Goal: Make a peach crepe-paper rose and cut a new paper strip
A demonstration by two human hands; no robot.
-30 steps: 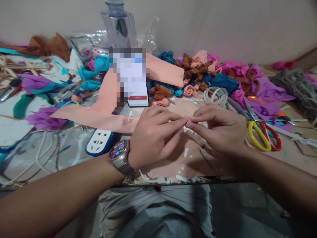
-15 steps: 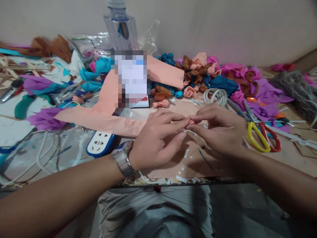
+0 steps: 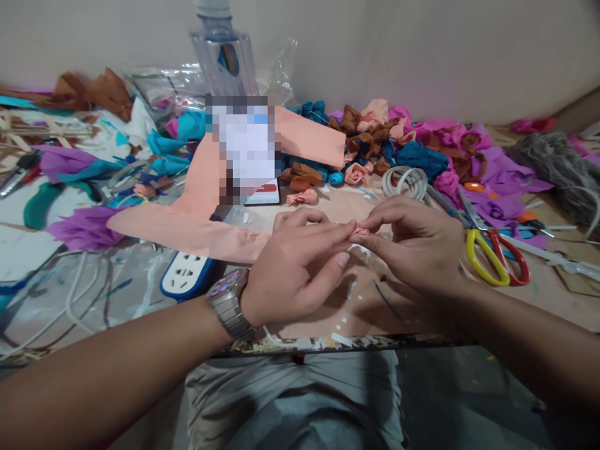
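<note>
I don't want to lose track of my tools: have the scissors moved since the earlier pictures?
No. The scissors lie as before beside the tape rolls; only the view shifts slightly.

A paper roll (image 3: 362, 231) sits at your fingertips, between your left hand (image 3: 295, 265) and right hand (image 3: 417, 250). Left of your left hand, the power strip (image 3: 185, 273) lies partly under the paper strip (image 3: 187, 228); beyond are the phone (image 3: 263, 196) and, behind it, the bottle (image 3: 227, 59). Tape rolls (image 3: 389, 185) lie behind your right hand, scissors (image 3: 484, 229) right of it.
</note>
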